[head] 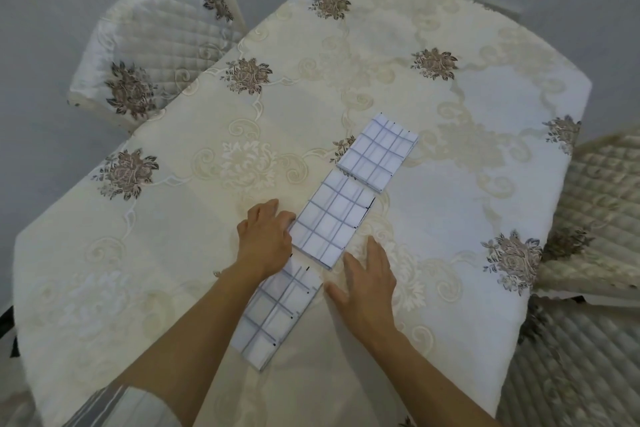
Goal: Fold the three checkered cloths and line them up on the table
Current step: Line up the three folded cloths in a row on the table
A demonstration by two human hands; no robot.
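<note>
All three cloths folded — I square the middle cloth (332, 218), left hand (265, 236) and right hand (369, 279) flat, fingers spread, gripping nothing; next, nudge it into line.

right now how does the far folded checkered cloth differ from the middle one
The far checkered cloth lies free of both hands; the middle checkered cloth has the left hand at its left edge and the right hand by its near corner. The far one's near edge overlaps the middle one's far end. The far one looks shorter, though the wide lens may cause that. Both are folded, white with a dark grid, and lie in one diagonal row.
</note>
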